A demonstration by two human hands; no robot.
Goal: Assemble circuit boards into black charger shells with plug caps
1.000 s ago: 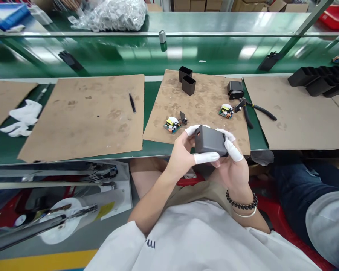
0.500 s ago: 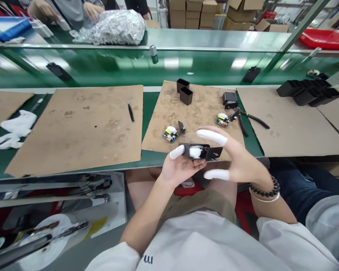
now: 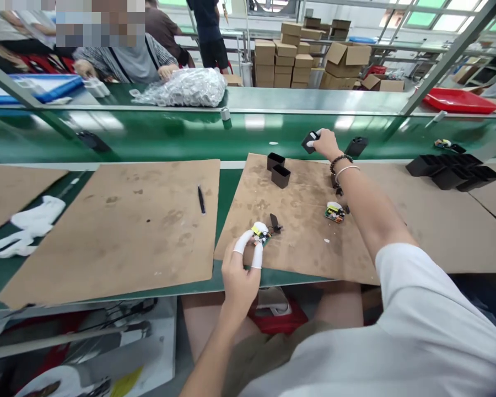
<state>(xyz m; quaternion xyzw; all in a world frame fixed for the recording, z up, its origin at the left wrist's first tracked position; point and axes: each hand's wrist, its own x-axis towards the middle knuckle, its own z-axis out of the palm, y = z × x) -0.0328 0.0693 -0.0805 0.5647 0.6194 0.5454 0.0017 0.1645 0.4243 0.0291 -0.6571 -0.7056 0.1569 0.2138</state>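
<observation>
Left hand point(image 3: 240, 278): fingertips at nearer circuit board point(image 3: 262, 234) — grip unclear | Right hand point(image 3: 327, 145): gripping black case point(image 3: 309, 143) — over green surface point(image 3: 182, 137)

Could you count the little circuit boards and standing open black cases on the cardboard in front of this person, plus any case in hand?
Circuit boards: 2
Open black cases: 2
Black case in the right hand: 1
Total: 5

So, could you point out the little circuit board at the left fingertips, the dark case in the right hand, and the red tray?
Circuit board point(image 3: 263, 236): head view, on its mounted components.
Dark case point(image 3: 308, 138): head view, on its dark side.
Red tray point(image 3: 458, 102): head view, on its outer wall.
</observation>
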